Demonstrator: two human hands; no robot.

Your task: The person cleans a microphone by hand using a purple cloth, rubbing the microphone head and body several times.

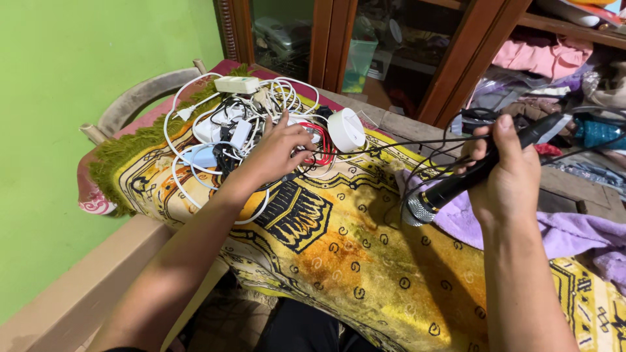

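From the head camera, your right hand [505, 176] is wrapped tight around a black microphone [476, 173], grip clamped on its handle. Its long axis runs diagonally: the silver mesh head points down and to the left, toward the yellow patterned cloth [352, 261], while the tail end points up and to the right, where a black cable [391, 145] leaves it (stretched taut toward the pile). Your left hand [277, 153] rests fingers-down in a tangle of white and black cables [222, 140], fingers curled among the wires; whether they pinch one, you cannot tell. A white round device [346, 130] sits just beside that hand.
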